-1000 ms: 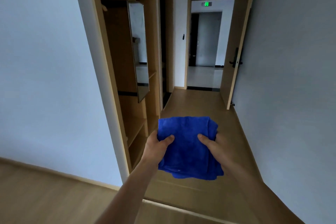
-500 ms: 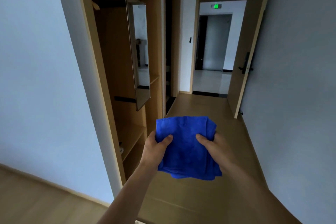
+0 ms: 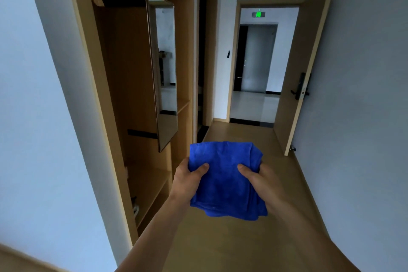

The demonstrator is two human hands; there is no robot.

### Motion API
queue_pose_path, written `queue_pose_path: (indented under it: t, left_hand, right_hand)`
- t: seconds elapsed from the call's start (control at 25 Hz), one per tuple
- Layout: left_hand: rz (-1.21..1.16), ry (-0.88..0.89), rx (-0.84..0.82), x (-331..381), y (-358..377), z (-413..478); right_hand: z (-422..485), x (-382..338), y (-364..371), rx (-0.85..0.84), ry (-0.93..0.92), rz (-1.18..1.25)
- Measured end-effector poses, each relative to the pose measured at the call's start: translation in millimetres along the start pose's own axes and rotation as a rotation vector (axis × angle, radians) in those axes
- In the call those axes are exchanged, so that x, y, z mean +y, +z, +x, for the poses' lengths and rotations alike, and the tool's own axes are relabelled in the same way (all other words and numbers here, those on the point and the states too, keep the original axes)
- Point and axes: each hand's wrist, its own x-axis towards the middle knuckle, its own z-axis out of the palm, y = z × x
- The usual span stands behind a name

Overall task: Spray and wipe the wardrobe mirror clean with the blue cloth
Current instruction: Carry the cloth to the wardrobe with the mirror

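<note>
While both hands grip folded blue cloth (image 3: 223,178), left hand (image 3: 186,182) and right hand (image 3: 259,181) pinch opposite edges, mirror (image 3: 165,68) beyond-left.

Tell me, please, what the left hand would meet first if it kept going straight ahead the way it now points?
Probably nothing soon: the left hand, gripping the blue cloth with the right hand, points down the hallway, just right of the mirror and wardrobe. The floor ahead looks free, though depth is unclear.

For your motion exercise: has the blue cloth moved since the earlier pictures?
Yes: the blue cloth has come forward along the hallway, nearer the wardrobe mirror.
</note>
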Motion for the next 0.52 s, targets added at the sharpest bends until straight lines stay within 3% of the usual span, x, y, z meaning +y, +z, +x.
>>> queue_pose_path:
  t: [0.52]
  left_hand:
    - [-0.051,-0.012,0.120,-10,29,161]
  right_hand:
    - [182,21,18,-0.111,-0.050,-0.008]
